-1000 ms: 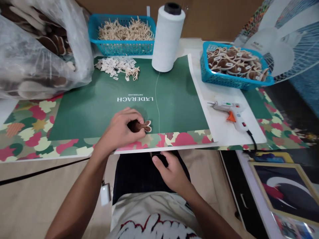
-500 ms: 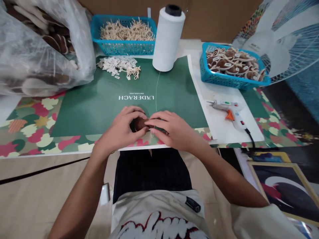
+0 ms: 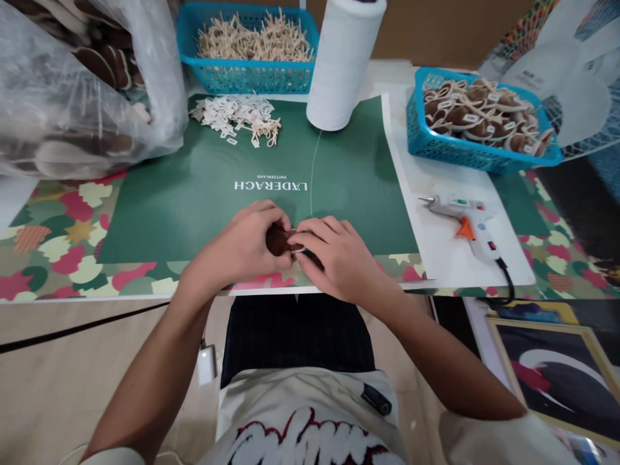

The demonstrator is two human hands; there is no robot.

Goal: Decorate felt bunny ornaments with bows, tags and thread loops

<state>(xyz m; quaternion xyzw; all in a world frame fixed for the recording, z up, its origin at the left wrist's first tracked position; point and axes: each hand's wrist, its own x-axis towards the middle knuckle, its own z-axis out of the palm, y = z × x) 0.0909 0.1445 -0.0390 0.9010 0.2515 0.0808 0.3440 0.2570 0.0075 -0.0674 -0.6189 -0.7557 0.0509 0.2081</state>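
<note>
A small brown, soft-looking piece with a pale edge is held between both hands near the front of the green sheet. My left hand curls round its left side, thumb below and fingers above. My right hand pinches its right end with bent fingers, which hide much of the piece. A thin white thread runs from the large white spool down toward my right fingers. Its end is hidden there.
A blue basket of beige cords and a pile of white tags are at the back. On the right are a blue basket of tagged brown pieces, a glue gun and a fan. A plastic bag stands left.
The camera view has shifted a little, so the table things sit differently in the frame. Both hands stay on the brown piece, with the fingers slightly rearranged and the left fingers more bent.
</note>
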